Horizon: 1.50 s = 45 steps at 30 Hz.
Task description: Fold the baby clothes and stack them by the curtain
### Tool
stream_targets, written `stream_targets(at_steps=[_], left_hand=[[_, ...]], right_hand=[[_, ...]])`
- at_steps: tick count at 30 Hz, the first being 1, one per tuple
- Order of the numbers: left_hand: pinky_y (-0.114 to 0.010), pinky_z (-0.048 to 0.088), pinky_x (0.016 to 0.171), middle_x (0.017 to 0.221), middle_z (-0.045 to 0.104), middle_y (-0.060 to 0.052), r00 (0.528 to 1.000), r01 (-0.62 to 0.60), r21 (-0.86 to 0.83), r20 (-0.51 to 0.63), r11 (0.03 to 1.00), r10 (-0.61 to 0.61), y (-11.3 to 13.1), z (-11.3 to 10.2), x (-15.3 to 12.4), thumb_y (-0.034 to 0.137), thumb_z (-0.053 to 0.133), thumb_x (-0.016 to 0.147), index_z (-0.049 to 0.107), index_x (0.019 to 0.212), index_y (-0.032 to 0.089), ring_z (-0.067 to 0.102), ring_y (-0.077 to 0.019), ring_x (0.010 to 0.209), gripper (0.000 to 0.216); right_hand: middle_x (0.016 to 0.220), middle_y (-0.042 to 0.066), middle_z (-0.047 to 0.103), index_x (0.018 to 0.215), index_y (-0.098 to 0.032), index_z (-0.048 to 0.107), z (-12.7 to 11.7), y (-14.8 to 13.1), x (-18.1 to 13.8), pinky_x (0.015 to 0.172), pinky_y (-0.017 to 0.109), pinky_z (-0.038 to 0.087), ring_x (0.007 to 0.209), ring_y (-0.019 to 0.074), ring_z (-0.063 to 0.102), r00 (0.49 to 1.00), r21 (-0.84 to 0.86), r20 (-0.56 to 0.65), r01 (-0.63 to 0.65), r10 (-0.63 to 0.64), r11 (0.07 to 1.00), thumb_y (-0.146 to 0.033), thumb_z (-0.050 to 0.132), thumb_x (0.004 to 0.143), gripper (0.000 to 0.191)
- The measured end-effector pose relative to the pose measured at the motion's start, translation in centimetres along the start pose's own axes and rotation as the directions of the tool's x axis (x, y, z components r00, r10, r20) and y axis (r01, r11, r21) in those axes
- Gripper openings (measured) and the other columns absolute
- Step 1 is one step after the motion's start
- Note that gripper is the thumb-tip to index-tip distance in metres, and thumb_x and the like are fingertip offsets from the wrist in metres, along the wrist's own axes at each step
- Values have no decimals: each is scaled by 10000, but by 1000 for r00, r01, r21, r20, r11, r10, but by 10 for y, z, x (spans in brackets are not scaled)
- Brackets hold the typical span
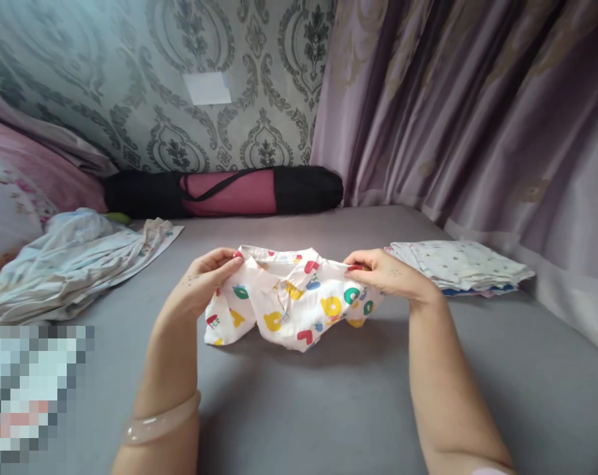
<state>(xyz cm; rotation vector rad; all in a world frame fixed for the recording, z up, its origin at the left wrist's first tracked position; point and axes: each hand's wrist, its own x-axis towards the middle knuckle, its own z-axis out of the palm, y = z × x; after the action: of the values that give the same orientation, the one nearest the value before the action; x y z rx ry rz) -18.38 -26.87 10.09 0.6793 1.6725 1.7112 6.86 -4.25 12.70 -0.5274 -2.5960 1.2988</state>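
A small white shirt (289, 297) with a collar and a print of red, yellow, green and blue letters hangs between my two hands, above the grey bed surface. My left hand (212, 274) pinches it at the shoulder beside the collar, thumb on top. At the opposite shoulder, my right hand (378, 270) grips the cloth between thumb and fingers. The front of the shirt droops toward me, with its lower part bunched and partly hidden. One short sleeve hangs down below each hand.
A folded stack of white printed cloths (461, 264) lies at the right. Loose crumpled clothes (71, 264) are heaped at the left. Along the patterned wall rests a long black and maroon bag (229, 191). Purple curtains (457, 112) hang on the right. The lower left corner is pixelated.
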Motion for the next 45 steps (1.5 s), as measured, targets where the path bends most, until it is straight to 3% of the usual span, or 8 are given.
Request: stream_targets(at_steps=[5,10,14,23,28,35,41,45], left_hand=[[-168,505,494,751,693,-3,1000,-7,-115,17,993,9,-1,-2,2,344,874,599,691,902,172,611,-97,558,393],[-145,458,436,704,682,13,998,-34,-160,37,987,41,3,1,-1,323,861,621,700,892,183,590,-81,520,345],[-162,469,437,717,699,-2,998,-22,-154,60,988,32,2,3,-2,327,844,652,709,900,184,603,-93,517,317],[-193,534,550,921,724,-53,981,-48,-207,173,977,85,7,3,-4,245,812,701,679,1094,187,666,-126,673,419],[-208,541,579,867,714,-35,981,-33,-234,180,972,77,10,8,-6,274,771,752,669,1089,184,656,-116,659,363],[-295,572,714,1054,713,-76,968,-37,-122,243,992,66,10,5,-8,244,826,674,659,1103,192,688,-196,860,463],[-282,556,605,825,720,-51,970,78,7,230,997,-78,15,1,-14,306,831,662,665,928,166,685,-181,688,344],[-246,535,556,746,696,-14,948,44,-85,319,995,-15,20,-1,-19,284,841,653,629,831,170,661,-147,625,299]], right_hand=[[1026,27,710,1090,-202,686,1,-3,-2,695,241,492,860,165,644,998,51,46,31,-33,998,-214,549,805,316],[964,39,720,1069,-197,689,8,-6,3,673,258,509,834,179,655,998,135,51,16,-24,991,-397,616,843,310],[952,59,727,1027,-189,710,20,-13,10,677,274,524,835,187,664,998,241,-65,23,-7,970,-537,658,808,415],[901,55,759,937,-220,751,20,-4,13,629,276,551,747,196,702,983,486,-103,-80,149,870,-499,777,713,359],[903,54,763,948,-230,759,17,2,15,623,264,553,737,190,706,980,484,-113,-88,162,871,-487,789,708,353],[897,60,765,921,-221,767,18,-1,15,605,268,551,735,205,708,979,442,-116,-98,165,892,-501,781,708,352],[904,51,769,931,-235,771,15,-5,9,655,275,569,761,206,716,986,474,-96,-73,135,877,-466,798,704,325],[888,46,771,920,-230,769,11,-10,5,642,255,567,739,191,717,986,487,-100,-66,131,871,-459,804,701,318]])
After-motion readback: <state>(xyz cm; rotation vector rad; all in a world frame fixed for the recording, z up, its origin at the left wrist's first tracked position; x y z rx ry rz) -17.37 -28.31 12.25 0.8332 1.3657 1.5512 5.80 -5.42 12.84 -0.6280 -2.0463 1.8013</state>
